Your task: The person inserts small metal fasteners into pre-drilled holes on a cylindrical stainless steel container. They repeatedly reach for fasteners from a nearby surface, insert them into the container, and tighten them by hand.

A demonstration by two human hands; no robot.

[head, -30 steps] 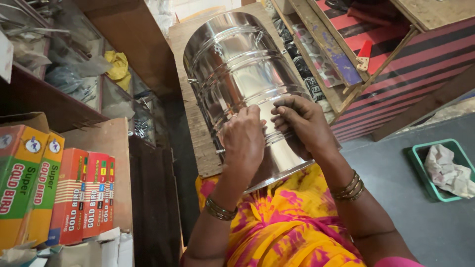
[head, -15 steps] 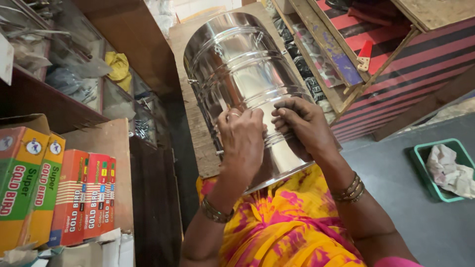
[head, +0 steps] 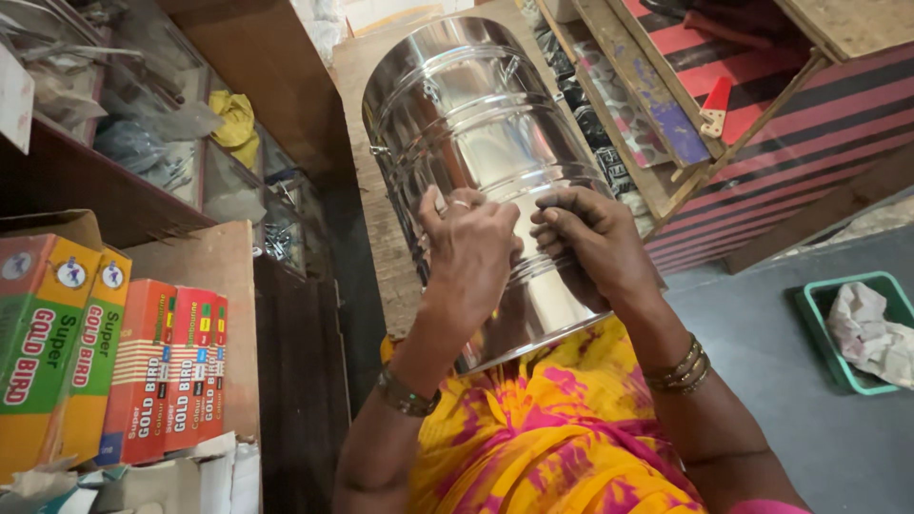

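Head view: a shiny ribbed steel drum (head: 476, 124) lies tilted toward 12 o'clock, left hand (head: 471, 252) and right hand (head: 595, 243) with 2 sets of fingers curled, pressing its side.

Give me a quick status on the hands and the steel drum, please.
Left hand and right hand both pressed on steel drum, fingers curled. Drum lying on lap. Nothing in the way.

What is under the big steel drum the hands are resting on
The steel drum lies tilted on a wooden counter, its near end over the person's yellow and pink lap. The left hand and right hand rest on it. The contact underneath is hidden.
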